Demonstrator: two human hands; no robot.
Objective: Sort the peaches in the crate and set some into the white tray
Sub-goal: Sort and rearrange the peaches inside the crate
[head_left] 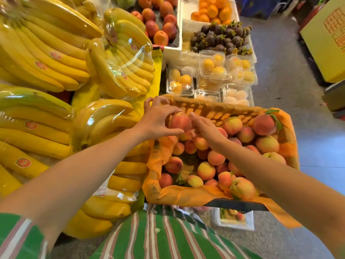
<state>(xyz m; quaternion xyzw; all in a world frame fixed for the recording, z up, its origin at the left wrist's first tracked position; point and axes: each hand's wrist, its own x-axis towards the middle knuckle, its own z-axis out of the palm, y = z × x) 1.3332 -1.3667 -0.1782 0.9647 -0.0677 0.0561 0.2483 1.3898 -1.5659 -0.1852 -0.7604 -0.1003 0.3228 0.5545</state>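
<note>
The crate, lined with orange paper, holds several red-yellow peaches. My left hand reaches in at the crate's far left corner, its fingers and thumb curled around one large peach lifted above the pile. My right hand lies palm down just right of it, fingers stretched out with the tips against that same peach; I cannot see anything held under the palm. The white tray sits low under the crate's near edge, mostly hidden, with a few peaches showing in it.
Wrapped banana bunches fill the stand to the left, right up against the crate. Behind the crate stand clear clamshell boxes of yellow fruit, then mangosteens, oranges and nectarines. Grey floor lies to the right.
</note>
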